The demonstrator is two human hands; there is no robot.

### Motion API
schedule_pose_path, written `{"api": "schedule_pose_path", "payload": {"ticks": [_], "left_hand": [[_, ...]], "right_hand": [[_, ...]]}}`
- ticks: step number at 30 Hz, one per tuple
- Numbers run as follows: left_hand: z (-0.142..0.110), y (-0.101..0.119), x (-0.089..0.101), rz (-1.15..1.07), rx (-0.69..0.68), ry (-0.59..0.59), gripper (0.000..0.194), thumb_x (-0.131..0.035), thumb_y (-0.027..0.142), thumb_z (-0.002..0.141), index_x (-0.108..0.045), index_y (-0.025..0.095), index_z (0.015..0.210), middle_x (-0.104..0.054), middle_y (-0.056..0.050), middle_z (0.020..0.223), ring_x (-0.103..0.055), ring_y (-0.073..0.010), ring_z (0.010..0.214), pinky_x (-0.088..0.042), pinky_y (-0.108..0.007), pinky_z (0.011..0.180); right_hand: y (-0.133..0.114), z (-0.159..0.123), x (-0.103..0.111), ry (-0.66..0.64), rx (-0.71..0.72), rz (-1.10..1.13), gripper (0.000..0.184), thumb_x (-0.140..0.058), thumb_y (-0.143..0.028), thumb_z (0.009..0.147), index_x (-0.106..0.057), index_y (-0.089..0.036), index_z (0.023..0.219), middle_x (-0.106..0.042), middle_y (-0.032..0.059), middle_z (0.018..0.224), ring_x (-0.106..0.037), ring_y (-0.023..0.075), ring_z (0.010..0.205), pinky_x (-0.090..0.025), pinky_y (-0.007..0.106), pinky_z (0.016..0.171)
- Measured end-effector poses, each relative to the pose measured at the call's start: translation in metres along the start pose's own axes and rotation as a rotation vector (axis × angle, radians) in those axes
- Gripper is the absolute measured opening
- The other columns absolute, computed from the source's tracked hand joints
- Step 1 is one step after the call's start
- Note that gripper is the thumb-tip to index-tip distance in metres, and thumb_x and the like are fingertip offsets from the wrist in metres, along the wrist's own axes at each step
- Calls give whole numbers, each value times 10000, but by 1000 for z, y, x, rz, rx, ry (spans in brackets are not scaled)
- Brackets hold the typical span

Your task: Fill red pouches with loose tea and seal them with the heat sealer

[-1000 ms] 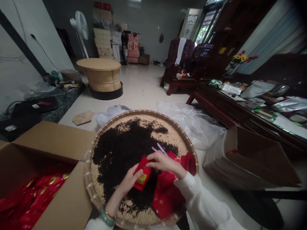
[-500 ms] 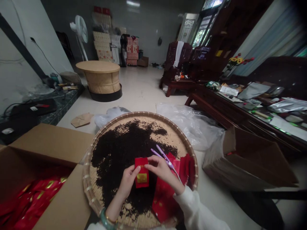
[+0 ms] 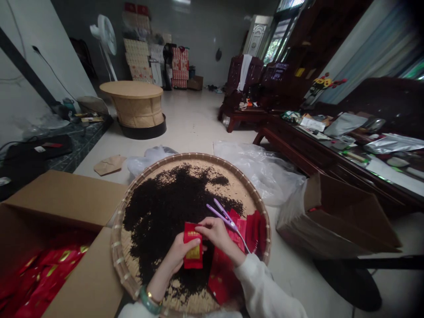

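Above the middle of the round woven bamboo tray, the left hand holds a red tea packet in a narrow grip, hiding its left edge. The right hand pinches the packet's top corner. A lilac clip-shaped tool juts past the right hand, which hides part of it, so whether that hand also holds it is unclear; its exact kind is hard to make out. Black loose tea lies under both hands. More red packets overlap on the tray's right side, and an open cardboard box of red packets, cut off by the frame, stands left of the tray.
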State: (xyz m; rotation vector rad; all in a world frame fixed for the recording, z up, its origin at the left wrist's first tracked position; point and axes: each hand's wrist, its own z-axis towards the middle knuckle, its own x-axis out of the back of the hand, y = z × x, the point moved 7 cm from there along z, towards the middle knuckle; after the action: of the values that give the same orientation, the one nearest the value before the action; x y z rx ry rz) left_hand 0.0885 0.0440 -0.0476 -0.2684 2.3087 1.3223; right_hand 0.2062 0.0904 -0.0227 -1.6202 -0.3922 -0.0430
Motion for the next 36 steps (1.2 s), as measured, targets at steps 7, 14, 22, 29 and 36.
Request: {"api": "schedule_pose_path", "payload": {"ticks": [7, 14, 22, 29, 36], "left_hand": [[6, -1, 14, -76, 2, 106, 578, -866, 310, 559, -635, 100, 1046, -743, -185, 997, -717, -220, 632, -565, -313, 589], [5, 0, 15, -75, -19, 94, 572, -877, 350, 529, -661, 108, 1000, -737, -182, 1033, -717, -216, 629, -566, -306, 576], [6, -2, 9, 85, -37, 32, 488, -856, 429, 541, -695, 90, 852, -756, -123, 742, -709, -219, 598, -532, -273, 552], [6, -4, 7, 132, -63, 21, 495, -856, 431, 537, -690, 95, 861, -730, -89, 661, -705, -221, 587, -525, -275, 560], [2, -8, 4, -84, 33, 41, 649, -628, 674, 690, -683, 60, 892, -754, -170, 786, -690, -218, 537, -519, -284, 498]], "right_hand": [[29, 29, 64, 259, -16, -870, 563, -679, -271, 783, -517, -149, 1307, -604, 187, 1196, -563, 314, 1075, -448, 448, 914], [38, 38, 73, 97, -12, -697, 473, -548, -258, 862, -519, -111, 1311, -609, 188, 1228, -582, 295, 1106, -434, 421, 963], [-37, 11, 25, -487, 158, -324, 542, -606, -441, 823, -579, -158, 1285, -647, 101, 1220, -613, 269, 1054, -472, 364, 908], [-52, 10, 0, -476, 110, -366, 382, -565, -398, 861, -696, -156, 1125, -735, 50, 992, -651, 232, 863, -476, 280, 728], [-48, 9, 4, -434, 107, -344, 349, -546, -376, 868, -711, -143, 1068, -723, 13, 896, -613, 191, 784, -437, 245, 692]]}}
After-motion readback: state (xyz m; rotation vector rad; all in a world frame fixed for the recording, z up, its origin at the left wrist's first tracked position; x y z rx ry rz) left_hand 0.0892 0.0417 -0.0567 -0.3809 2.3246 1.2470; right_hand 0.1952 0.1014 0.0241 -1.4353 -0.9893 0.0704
